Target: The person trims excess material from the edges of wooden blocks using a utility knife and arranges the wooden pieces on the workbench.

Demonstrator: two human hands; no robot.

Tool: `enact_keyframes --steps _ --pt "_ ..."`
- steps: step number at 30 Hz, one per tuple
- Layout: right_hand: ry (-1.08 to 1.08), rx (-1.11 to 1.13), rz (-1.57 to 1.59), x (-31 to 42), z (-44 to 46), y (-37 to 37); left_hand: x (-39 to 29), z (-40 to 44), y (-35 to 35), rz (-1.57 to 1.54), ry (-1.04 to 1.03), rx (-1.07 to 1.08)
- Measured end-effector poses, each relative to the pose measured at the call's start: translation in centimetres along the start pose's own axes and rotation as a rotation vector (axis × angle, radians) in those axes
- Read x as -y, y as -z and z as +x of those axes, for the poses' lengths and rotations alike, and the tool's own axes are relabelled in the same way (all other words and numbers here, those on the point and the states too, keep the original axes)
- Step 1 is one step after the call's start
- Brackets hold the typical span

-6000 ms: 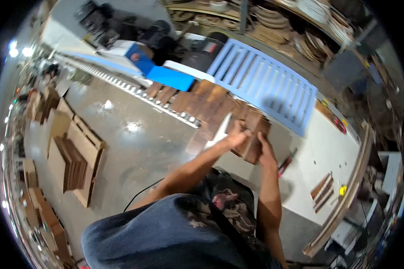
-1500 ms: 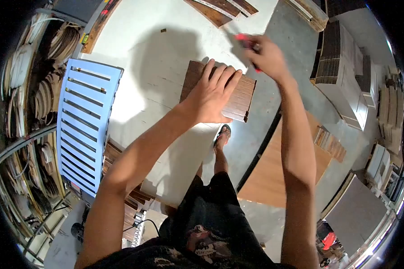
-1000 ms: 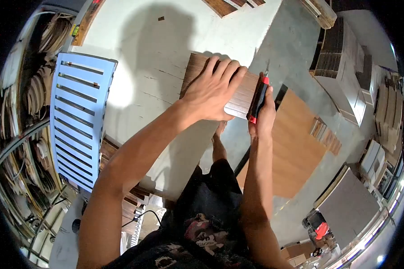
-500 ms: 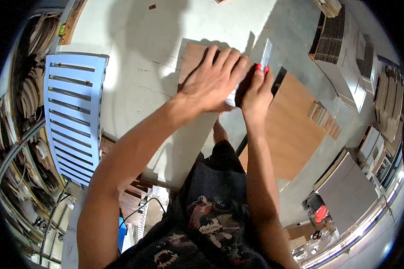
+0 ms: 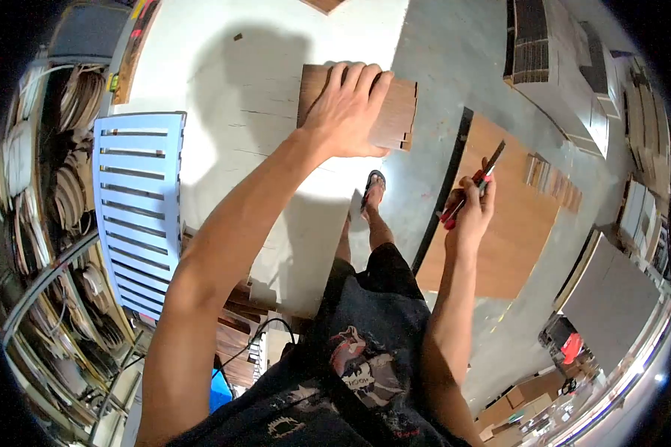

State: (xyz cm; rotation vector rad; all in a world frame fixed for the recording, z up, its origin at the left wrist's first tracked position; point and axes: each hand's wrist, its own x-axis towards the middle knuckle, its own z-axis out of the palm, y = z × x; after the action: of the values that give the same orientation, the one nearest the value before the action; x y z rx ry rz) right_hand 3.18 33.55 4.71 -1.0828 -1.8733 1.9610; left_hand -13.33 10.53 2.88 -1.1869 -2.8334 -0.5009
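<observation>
My left hand (image 5: 349, 112) grips a short brown wood-grain board (image 5: 397, 112) on the white worktable (image 5: 231, 149). Its fingers curl over the far edge and the thumb lies at the near edge. The board's right end, with small notches, reaches past the table's edge. Off to the right, my right hand (image 5: 471, 212) is closed around a red utility knife (image 5: 452, 210) with its long blade (image 5: 493, 158) pointing up and away. The knife is apart from the board, held in the air over the floor side.
A pale blue slatted panel (image 5: 136, 216) stands left of the table. A large brown sheet (image 5: 492, 246) lies to the right, with a strip of wood samples (image 5: 552, 181) on it. Stacked flat cardboard (image 5: 531, 45) is at upper right. A small brown scrap (image 5: 238, 36) lies on the table.
My right hand has moved away from the board, to the right and nearer me, taking the knife along. My left hand stays on the board, whose right end now shows. The view has shifted slightly.
</observation>
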Motion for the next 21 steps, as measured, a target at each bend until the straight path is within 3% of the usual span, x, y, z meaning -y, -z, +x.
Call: enact_keyframes --steps 2,4,8,13,21 --pt "-0.089 -0.025 -0.118 -0.4 -1.6 -0.6 -0.2 1.3 -0.5 0.01 -0.024 -0.013" --pt "0.235 0.044 -0.42 -2.4 -2.8 -1.9 -0.4 1.7 -0.9 0.036 -0.027 -0.043" --pt "0.375 0.109 -0.848 -1.8 -4.9 -5.1 -0.3 1.8 -1.0 0.056 -0.032 -0.054" --pt "0.216 0.027 -1.008 -1.6 -4.7 -6.8 -0.3 1.7 -1.4 0.051 -0.043 -0.111" --pt "0.227 -0.117 -1.003 -1.9 -3.6 -7.8 -0.1 1.9 -1.9 -0.056 -0.058 -0.142"
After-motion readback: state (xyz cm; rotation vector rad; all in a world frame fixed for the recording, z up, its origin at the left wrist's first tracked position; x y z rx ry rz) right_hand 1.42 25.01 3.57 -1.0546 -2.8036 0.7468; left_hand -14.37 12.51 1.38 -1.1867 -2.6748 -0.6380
